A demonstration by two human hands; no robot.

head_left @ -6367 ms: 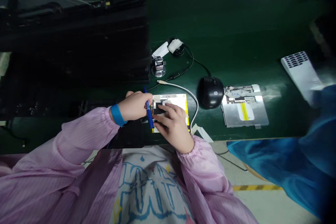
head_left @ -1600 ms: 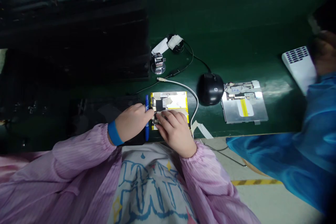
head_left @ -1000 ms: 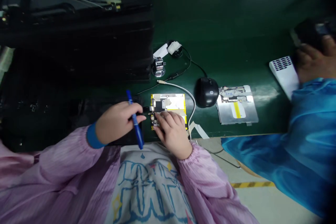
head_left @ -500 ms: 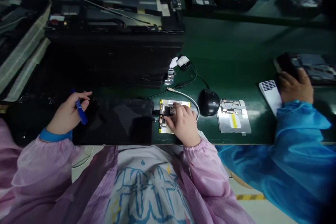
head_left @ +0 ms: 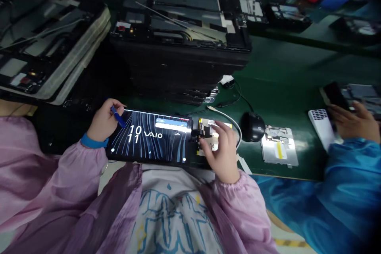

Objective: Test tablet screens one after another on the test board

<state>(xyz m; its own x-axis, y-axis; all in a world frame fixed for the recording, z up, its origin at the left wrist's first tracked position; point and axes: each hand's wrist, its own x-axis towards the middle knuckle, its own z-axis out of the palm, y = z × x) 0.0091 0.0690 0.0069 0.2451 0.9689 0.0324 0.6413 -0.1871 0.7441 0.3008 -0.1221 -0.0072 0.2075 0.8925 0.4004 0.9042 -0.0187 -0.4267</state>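
Note:
A tablet screen [head_left: 150, 139] lies at the bench's front edge, lit with a clock and a VAIO logo. My left hand [head_left: 102, 121] is at its upper left corner, closed round a blue pen [head_left: 118, 117]. To the screen's right sits a circuit assembly [head_left: 205, 147] with yellow edges, joined to it by short dark connectors [head_left: 196, 134]. Over this assembly my right hand [head_left: 223, 151] is spread, thumb and fingers apart and nothing between them. Whether its fingertips touch the board I cannot tell.
A tall stack of dark panels [head_left: 181, 59] stands behind the screen, with more panels [head_left: 53, 59] at left. Right of my hand are a white cable [head_left: 229, 117], a black round device [head_left: 252, 127] and a metal plate [head_left: 279, 147]. A co-worker's hand [head_left: 355, 121] is at far right.
The screen has gone from black to lit. My left hand with the pen has come to the screen's corner. My right fingers have spread and lifted from the board. The camera view has shifted.

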